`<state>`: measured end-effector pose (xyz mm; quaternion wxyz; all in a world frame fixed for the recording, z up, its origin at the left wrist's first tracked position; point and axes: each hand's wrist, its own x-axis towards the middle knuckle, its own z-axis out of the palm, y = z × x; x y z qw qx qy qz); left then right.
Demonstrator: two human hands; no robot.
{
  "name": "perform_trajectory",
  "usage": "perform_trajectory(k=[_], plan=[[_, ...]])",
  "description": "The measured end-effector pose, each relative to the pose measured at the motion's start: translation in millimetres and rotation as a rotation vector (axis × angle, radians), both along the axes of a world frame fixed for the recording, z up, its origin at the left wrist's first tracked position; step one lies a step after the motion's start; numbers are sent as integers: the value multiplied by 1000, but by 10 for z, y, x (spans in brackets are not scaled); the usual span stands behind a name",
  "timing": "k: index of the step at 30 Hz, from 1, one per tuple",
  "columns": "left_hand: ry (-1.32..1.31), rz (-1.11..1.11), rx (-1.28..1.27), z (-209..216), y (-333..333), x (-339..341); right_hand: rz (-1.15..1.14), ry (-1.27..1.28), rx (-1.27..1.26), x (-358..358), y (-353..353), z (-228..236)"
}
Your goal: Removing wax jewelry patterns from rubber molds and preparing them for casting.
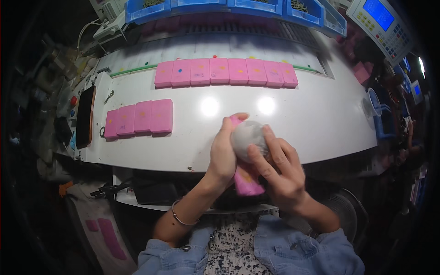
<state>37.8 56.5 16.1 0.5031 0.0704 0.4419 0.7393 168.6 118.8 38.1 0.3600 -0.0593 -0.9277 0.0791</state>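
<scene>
My left hand is wrapped round a long pink block, whose lower end sticks out towards me below the palm. Against the block's face my right hand holds a rounded, grey-white, ball-like thing, its fingers spread over the near side. What that round thing is I cannot make out, and it covers the middle of the block. Both hands are just above the table's front edge. To their left lies a short row of several pink blocks, and farther back stretches a longer row of pink blocks.
A phone lies at the left end of the white table. Blue bins hang over the back, and a keypad device with a screen stands back right. A green strip runs behind the long row.
</scene>
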Motion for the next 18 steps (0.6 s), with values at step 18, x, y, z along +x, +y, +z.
perform_trajectory(k=[18], plan=[[702,324,250,-41,-183,16,70,-342,-497,121,-250,208]])
